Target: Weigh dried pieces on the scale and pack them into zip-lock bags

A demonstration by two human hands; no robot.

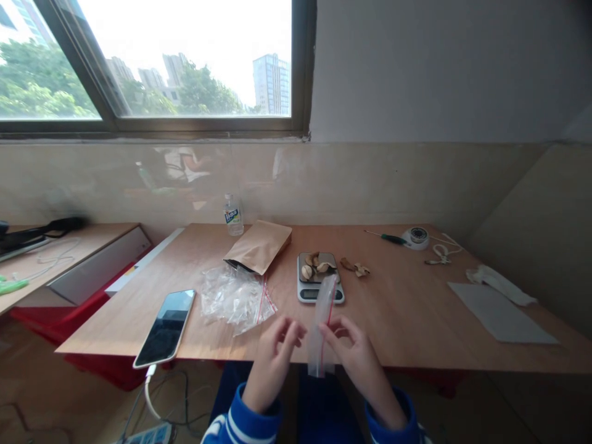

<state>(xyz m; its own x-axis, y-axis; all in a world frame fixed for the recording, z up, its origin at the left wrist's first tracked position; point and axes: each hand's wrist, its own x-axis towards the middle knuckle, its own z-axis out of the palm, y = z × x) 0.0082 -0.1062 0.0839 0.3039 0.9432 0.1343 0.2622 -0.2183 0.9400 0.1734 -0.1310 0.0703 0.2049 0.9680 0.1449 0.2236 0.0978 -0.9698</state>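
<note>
Both hands were raised at the near edge of the worktop [398, 308], close together, with one small clear zip bag [322, 327] standing upright between them. The right hand [356, 351] pinched the bag's right side between thumb and fingertips, near its red seal strip. The left hand [272, 357] had its fingers curled toward the bag's left side; whether they actually gripped the plastic could not be told. The bag hung in front of one small kitchen scale [320, 279], partly covering its display.

On the scale's platform lay several pieces of nutshell or nut, roughly four or five, too small to count surely. Just to the right of the scale, on the wood, lay two or three more shell fragments [355, 267]. To the left of the scale sat one loose heap of clear zip bags [235, 297], their number impossible to tell, and one brown paper pouch [259, 246] lay partly over the heap's far edge. One phone [166, 327] lay face up near the left corner, screen dark. One small bottle [234, 216] stood by the wall. Far to the right were one screwdriver [386, 237], one round white device [416, 237] and one grey sheet [499, 314].
</note>
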